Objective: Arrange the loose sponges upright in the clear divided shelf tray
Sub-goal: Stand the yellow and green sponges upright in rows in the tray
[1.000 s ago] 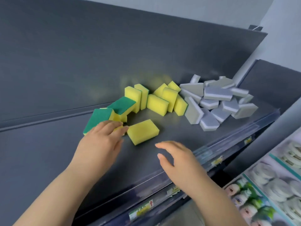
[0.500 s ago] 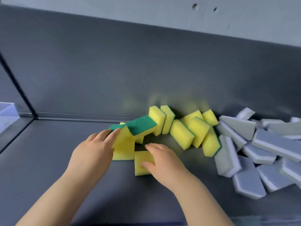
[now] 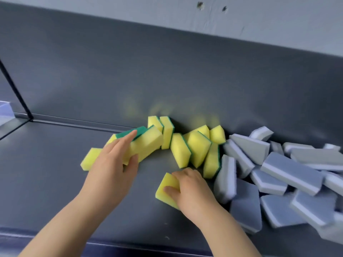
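Several yellow sponges with green scouring faces [image 3: 187, 147] lie jumbled along the back of the dark shelf [image 3: 55, 173]. My left hand [image 3: 113, 164] grips one yellow-green sponge [image 3: 148, 143], thumb on its front face and fingers over its green top. Another yellow sponge [image 3: 89, 158] lies flat under that hand's left side. My right hand [image 3: 191, 188] holds a flat yellow sponge [image 3: 166, 186] at the shelf's middle, fingers curled over its far edge and thumb on top.
A heap of several grey sponges [image 3: 289, 175] fills the right of the shelf, touching the yellow ones. A dark back panel [image 3: 167, 71] rises behind. A thin black divider [image 3: 16, 93] and a clear tray corner [image 3: 5, 112] stand at far left.
My left hand has taken hold of the green-topped sponge. My right hand has slid the flat yellow sponge rightward and toward me, and the view has moved closer.
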Demonstrator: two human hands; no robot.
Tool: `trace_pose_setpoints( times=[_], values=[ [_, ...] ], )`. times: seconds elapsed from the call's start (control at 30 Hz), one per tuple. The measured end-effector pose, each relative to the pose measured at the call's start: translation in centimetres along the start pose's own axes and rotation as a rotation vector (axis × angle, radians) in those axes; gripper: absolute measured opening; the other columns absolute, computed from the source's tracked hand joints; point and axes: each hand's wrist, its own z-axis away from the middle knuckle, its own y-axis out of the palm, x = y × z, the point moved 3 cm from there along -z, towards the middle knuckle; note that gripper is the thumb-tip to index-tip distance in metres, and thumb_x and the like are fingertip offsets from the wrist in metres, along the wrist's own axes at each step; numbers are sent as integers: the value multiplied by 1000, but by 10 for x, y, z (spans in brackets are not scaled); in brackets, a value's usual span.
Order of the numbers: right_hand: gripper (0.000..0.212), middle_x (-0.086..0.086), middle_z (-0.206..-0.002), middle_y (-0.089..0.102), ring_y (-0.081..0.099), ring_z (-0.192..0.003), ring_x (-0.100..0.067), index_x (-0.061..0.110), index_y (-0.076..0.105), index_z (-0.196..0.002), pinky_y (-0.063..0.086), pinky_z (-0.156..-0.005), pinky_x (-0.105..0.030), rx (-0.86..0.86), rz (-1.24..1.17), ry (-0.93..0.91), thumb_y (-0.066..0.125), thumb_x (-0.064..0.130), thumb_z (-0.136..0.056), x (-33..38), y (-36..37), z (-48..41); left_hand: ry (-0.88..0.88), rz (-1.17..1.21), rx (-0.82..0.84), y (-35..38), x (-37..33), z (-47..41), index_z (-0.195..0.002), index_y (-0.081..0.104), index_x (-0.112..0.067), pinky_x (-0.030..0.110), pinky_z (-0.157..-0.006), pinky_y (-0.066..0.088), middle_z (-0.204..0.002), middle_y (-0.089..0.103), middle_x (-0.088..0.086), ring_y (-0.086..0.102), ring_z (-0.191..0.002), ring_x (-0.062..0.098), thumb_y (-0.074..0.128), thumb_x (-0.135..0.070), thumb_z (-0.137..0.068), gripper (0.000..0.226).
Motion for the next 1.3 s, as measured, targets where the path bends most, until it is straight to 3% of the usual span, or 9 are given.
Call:
trace_pose_setpoints(
  times=[0.17,0.3,0.47,0.6,0.8,0.9,1.0,1.1,1.3],
  values=[
    [42,-1,-119,43,41,-114,-20,19,45,-120,34,-92,-27,-88,-61,-7,44,49,-91,-16,0,20,20,118,96,27,-17,20,-131,40,-34,-6,-73,30,-113,47,-18,40,-88,-9,61,2,-80,66],
    [40,-3,-113,53,52,-106,-24,19,40,-116,40,-81,-32,-146,-62,7,44,50,-91,-25,-5,35,-18,146,157,37,-20,35,-129,23,-54,2,-72,38,-113,40,-25,41,-97,-11,56,3,-79,82],
    [42,10,-109,40,40,-97,-6,22,36,-121,31,-78,-15,-371,-302,-75,57,37,-87,-30,-16,50,-88,115,196,43,-21,40,-118,41,-41,10,-63,36,-108,38,-12,43,-82,8,48,9,-76,65],
    [43,14,-105,38,35,-98,13,22,47,-117,26,-83,3,-572,-499,-130,68,14,-81,-36,-17,52,-94,195,238,49,-24,43,-87,40,-37,10,-60,33,-90,43,-10,44,-80,1,46,11,-75,50],
    [46,23,-108,41,36,-106,17,42,36,-106,28,-84,2,-515,-622,-169,67,17,-82,-37,-11,56,-8,152,187,57,-30,52,-130,26,-45,-3,-78,32,-122,40,-10,41,-106,-16,67,6,-73,87],
    [38,20,-107,45,40,-104,14,33,43,-109,30,-85,1,-552,-646,-174,66,23,-80,-37,-8,56,141,68,161,53,-24,51,-143,18,-39,6,-86,37,-126,39,-6,46,-108,0,77,-2,-69,102],
    [39,18,-103,50,48,-100,6,38,43,-103,39,-81,-5,-537,-724,-148,66,21,-77,-39,-7,55,222,-1,119,47,-31,50,-134,32,-37,22,-81,47,-124,42,-7,51,-101,7,67,-29,-82,64],
    [35,14,-97,56,56,-89,-7,40,45,-99,45,-72,-13,-508,-834,-67,61,24,-72,-41,-9,56,192,33,125,41,-30,49,-125,40,-31,5,-85,35,-121,39,-16,44,-100,-5,54,-48,-85,45],
    [30,15,-96,58,55,-89,-5,40,48,-96,43,-70,-11,-541,-800,-80,64,35,-71,-17,-18,60,101,117,-28,5,-15,48,-124,44,-38,0,-82,38,-115,42,-40,47,-101,-15,62,-34,-83,45]
  ],
)
